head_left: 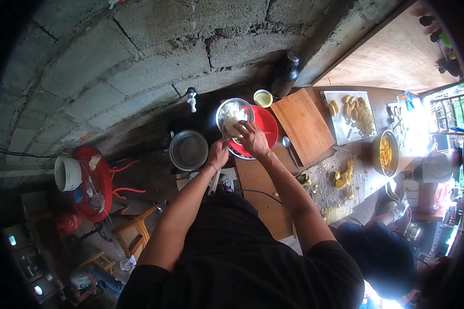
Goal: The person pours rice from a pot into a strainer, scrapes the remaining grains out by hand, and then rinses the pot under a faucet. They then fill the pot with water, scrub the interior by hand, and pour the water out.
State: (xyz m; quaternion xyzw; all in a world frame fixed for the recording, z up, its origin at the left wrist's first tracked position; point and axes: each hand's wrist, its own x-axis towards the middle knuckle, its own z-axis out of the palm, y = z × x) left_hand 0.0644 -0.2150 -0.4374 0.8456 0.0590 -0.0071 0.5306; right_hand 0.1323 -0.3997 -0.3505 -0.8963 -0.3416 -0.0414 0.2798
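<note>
My right hand (251,138) rests on the near rim of a metal bowl (234,116) filled with something white, fingers curled into its contents. The bowl sits beside a red plate (265,126) on the wooden counter. My left hand (218,153) is closed just left of the bowl's near edge, and a long pale utensil (214,181) hangs down from it. An empty steel pot (188,150) stands directly left of my left hand.
A wooden cutting board (303,123), a white tray of yellow pieces (349,116), a pan of yellow slices (385,153) and a small yellow cup (263,98) stand to the right. Another person (381,247) sits at lower right. A red stool with a white bucket (68,173) stands at left.
</note>
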